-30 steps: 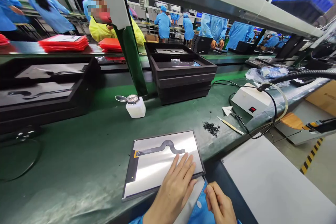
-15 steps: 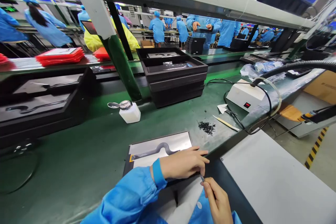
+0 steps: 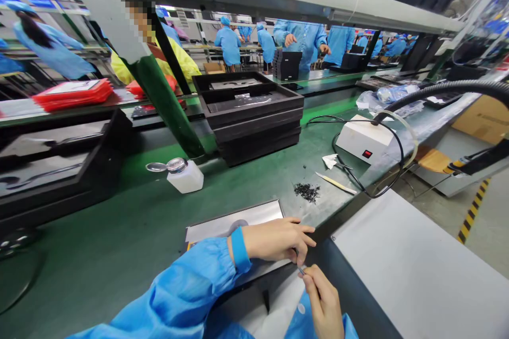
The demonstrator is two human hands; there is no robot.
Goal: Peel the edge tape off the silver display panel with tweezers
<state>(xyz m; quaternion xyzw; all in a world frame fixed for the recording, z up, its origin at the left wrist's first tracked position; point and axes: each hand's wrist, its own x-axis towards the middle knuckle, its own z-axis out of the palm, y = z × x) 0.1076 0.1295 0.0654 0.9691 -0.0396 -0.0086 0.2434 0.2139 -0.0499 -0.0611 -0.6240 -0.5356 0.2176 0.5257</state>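
Observation:
A flat display panel (image 3: pixel 254 214) with a silvery back lies at the bench's front edge. Its curved grey ribbon cable (image 3: pixel 237 224) is mostly covered by my left forearm. My left hand (image 3: pixel 276 241) reaches over the panel, outer fingers stretched out, thumb and forefinger bent together by the panel's near right corner. Whatever they pinch is too small to make out. Just below, my right hand (image 3: pixel 324 296) is closed around a thin grey metal tool (image 3: pixel 301 270), whose tip points up at my left fingertips. Most of the tool is hidden in the hand.
Black scraps (image 3: pixel 307 192) and a yellowish pointed stick (image 3: pixel 337 184) lie beyond the panel. Farther back stand a white dispenser bottle (image 3: pixel 185 176), stacked black trays (image 3: pixel 258 132) and a white box (image 3: pixel 363 140) with a cable and hose. A green post (image 3: pixel 170 106) rises behind the bottle.
The view has turned slightly, so bench items sit farther left. My hands keep nearly the same pose, while my left forearm covers more of the panel. A co-worker opposite has let go of a dark object.

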